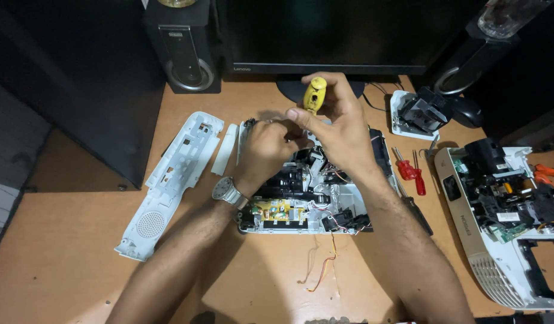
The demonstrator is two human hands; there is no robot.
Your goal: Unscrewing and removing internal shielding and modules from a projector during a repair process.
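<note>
Seen from above, two bare forearms reach over a brown wooden bench (67, 258) toward an opened electronic device (307, 207), a white plastic shell with its cover off, showing black parts, a small yellow circuit board and thin red and yellow wires trailing off its front edge. The right hand (337, 129) holds a screwdriver (315, 95) upright over the device; its grip is closed around the smooth, rounded yellow handle, thumb and fingers wrapped about it, and the shaft is hidden behind the hands. The left hand (265, 150), with a metal wristwatch (229, 193) on the wrist, is curled just beside the right hand over the device's back part; its grip looks closed, but what it holds, if anything, cannot be told. To the left lies a long white plastic cover panel (169, 186) with a round perforated grille, and beside it a narrow white plastic strip (224, 150). To the right lie two small red-handled screwdrivers (409, 171) and a second opened device (505, 222) with a white ribbed casing and dark insides. At the back stand a black monitor (325, 36) and a black speaker (184, 54).
</note>
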